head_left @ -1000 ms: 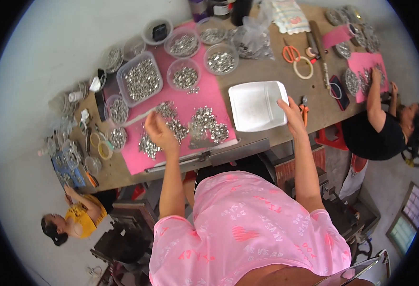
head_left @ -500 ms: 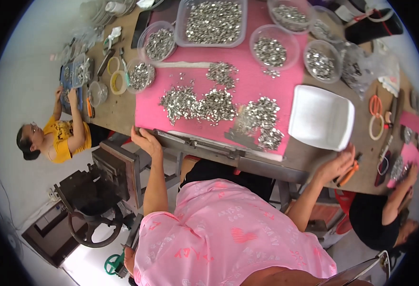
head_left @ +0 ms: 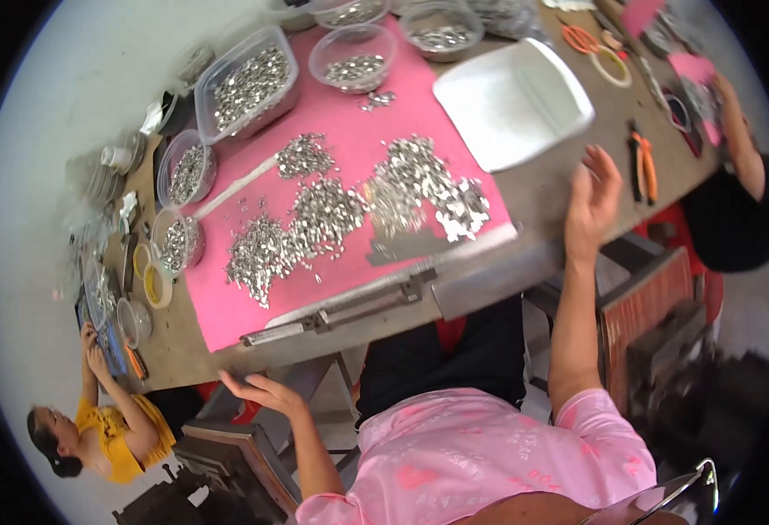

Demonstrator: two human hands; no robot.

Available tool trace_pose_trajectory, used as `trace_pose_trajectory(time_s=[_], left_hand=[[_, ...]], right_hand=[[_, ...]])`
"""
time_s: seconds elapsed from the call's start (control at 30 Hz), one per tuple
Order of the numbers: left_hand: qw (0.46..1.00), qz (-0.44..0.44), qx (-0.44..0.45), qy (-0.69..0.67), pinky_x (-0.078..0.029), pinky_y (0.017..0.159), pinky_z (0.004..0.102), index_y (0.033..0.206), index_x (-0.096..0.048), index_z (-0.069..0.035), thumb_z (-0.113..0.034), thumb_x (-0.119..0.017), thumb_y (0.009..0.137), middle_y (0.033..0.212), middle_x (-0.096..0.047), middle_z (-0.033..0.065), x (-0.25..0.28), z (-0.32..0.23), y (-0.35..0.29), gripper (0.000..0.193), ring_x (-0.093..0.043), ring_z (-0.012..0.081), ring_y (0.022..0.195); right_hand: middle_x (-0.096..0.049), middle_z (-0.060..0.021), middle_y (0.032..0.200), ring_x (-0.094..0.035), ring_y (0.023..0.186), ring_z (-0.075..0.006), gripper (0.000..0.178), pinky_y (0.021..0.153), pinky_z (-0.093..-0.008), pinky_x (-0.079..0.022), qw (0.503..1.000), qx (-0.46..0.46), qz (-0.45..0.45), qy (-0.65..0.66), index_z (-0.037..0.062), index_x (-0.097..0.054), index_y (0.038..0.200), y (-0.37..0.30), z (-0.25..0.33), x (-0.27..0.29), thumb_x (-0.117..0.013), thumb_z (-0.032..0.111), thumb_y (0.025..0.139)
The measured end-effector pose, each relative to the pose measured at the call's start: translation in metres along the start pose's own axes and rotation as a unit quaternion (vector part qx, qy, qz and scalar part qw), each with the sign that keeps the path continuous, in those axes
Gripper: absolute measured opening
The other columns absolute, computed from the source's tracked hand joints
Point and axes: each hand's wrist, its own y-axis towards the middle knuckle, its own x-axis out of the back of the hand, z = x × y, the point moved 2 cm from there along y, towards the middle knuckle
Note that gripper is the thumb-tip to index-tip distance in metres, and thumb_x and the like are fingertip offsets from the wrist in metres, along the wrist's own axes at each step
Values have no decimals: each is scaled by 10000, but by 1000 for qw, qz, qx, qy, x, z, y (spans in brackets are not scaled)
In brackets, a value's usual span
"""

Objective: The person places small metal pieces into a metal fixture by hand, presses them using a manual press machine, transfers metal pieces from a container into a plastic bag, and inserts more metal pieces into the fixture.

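My left hand [head_left: 266,391] is open at the table's front edge, its fingers stretched out and holding nothing. My right hand [head_left: 593,194] is also open and empty, palm turned inward, just below the white tray [head_left: 498,114]. Between my hands lies a pink mat [head_left: 227,311] with several heaps on it. A left heap of small shiny metal pieces [head_left: 262,254] touches a middle heap [head_left: 325,214]. To the right sits another heap of metal pieces [head_left: 424,179], spreading toward the near edge. A smaller pile [head_left: 304,156] is farther back. A metal bar [head_left: 340,308] runs along the mat's near edge.
A rectangular plastic tub [head_left: 249,87] and round bowls [head_left: 354,61] hold metal pieces. Orange-handled pliers [head_left: 643,166] lie right of my right hand. Tape rolls [head_left: 157,287] are at the left. A person in yellow [head_left: 126,433] works at the left; another person's arm [head_left: 739,140] reaches in at the right.
The view has turned, so the table now appears tilted. My right hand has risen from beside the pliers with its fingers pointing up. My left hand no longer overlaps the mat's corner.
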Motion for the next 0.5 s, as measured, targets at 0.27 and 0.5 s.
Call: trace_pose_trajectory(time_s=[0.27, 0.5], left_hand=[[908, 349, 225, -47, -266, 1207, 442, 1553, -275, 35, -289, -577, 1044, 1569, -350, 267, 2, 160, -180, 675, -338, 382, 1470], [873, 468, 130, -50, -324, 1153, 445, 1516, -330, 27, -275, -601, 1006, 1519, -409, 269, -96, 190, -158, 652, -403, 373, 1413]], right_hand=[[-663, -113, 1185, -663, 994, -199, 285, 856, -326, -552, 996, 68, -17, -52, 8, -614, 1249, 0, 5, -9, -643, 81, 975], [-687, -110, 1185, -667, 1055, -181, 299, 921, -317, -530, 999, 17, -7, -29, 10, -596, 1280, 10, -7, -5, -626, 82, 991]])
